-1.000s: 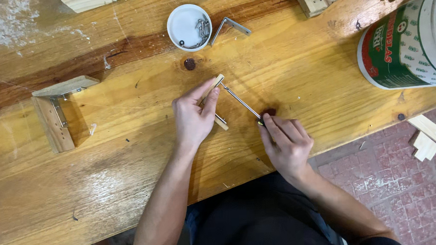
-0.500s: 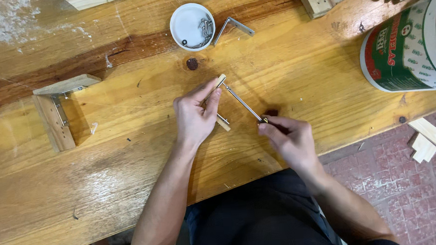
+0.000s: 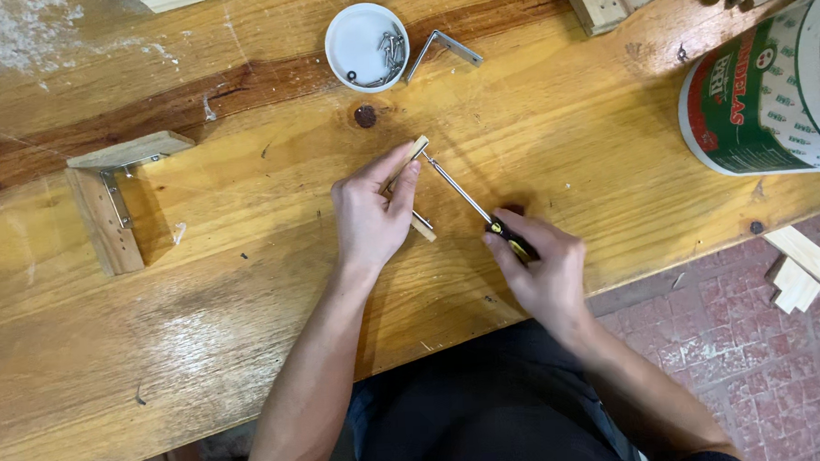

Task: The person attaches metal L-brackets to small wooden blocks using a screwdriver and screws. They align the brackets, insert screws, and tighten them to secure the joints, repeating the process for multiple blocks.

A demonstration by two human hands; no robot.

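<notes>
**Screwdriver set against a small wooden piece at the bench**

Near the middle of the frame, the left hand point(image 3: 369, 214) is curled over a small wooden piece point(image 3: 408, 160), pinching it between fingers and thumb; one pale end sticks out above the fingertips and another end shows just below the hand. The right hand point(image 3: 541, 270), lower and to the right, is closed around the dark handle of a screwdriver point(image 3: 464, 195). Its thin metal shaft runs up and to the left, and the tip meets the wooden piece right at the left fingertips.

Both hands work over a wooden workbench point(image 3: 245, 295), varnished and glossy, golden yellow with a darker reddish band of grain across the upper part and a dark knot just above the hands. Sawdust dusts the upper left corner. Beyond the bench edge, at lower right, lies a red brick floor point(image 3: 762, 352) with pale wood offcuts point(image 3: 809, 261) on it.

At upper centre stands a round white cup point(image 3: 366, 46) holding metal screws, and just beside it a bent metal angle bracket point(image 3: 442, 46). At left, two wooden strips joined in an L-shaped corner point(image 3: 109, 195) rest on the bench. A large white bucket point(image 3: 776, 85) with a green and red label lies on its side at the right edge.
</notes>
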